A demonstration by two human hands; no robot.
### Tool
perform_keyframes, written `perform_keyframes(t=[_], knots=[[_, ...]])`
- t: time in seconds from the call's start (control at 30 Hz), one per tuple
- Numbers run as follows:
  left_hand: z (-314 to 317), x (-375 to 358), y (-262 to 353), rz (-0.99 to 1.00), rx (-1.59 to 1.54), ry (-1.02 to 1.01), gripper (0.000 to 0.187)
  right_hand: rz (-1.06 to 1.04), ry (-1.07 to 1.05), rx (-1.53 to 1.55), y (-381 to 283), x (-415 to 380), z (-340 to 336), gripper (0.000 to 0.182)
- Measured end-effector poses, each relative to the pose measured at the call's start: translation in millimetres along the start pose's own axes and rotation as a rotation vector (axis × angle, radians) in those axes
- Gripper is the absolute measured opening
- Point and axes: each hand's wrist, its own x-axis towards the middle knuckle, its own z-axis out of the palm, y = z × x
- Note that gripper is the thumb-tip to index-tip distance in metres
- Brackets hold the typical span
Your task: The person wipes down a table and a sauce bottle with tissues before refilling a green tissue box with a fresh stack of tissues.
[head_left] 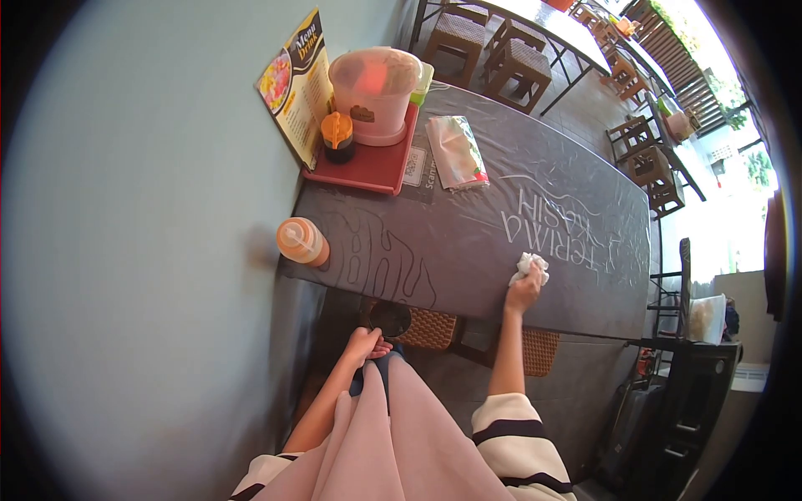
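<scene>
My right hand [525, 289] is closed on a crumpled white tissue [530, 269], pressed on the dark table cover [468, 242] just below its white lettering. My left hand [366, 345] is low in front of my body, below the table's near edge, its fingers curled beside a round dark object [390, 319]. Whether the left fingers grip that object cannot be made out. An orange-capped bottle [302, 241] stands at the table's left corner. Further back lies a folded plastic packet [456, 153].
A red tray [368, 171] by the wall bears a pink lidded container [380, 96] and a sauce bottle [337, 138]. A menu [298, 92] stands beside it. Woven stools [434, 328] are under the near edge. Other tables and stools stand beyond; a black cabinet [689, 417] is at right.
</scene>
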Motion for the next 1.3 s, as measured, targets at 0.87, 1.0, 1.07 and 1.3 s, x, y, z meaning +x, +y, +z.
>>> perform_keyframes(t=[0.87,1.0,1.07,1.3], knots=[[-18.0,14.9,7.2,-0.018,0.084,0.008,0.027,-0.054,0.064,-0.02,23.2,-27.5,-17.9,0.032],[-9.2,12.1,11.8,-0.024,0.096,0.0,0.026,-0.131,-0.179,0.247,-94.1,-109.3,-13.0,0.038],[-5.5,8.5,15.5,-0.025,0.107,-0.009,0.024,-0.243,-0.328,0.339,-137.0,-138.0,-16.9,0.039],[-5.9,3.1,14.7,-0.032,0.118,-0.018,0.022,-0.083,-0.211,0.475,-82.5,-66.3,-68.6,0.031]])
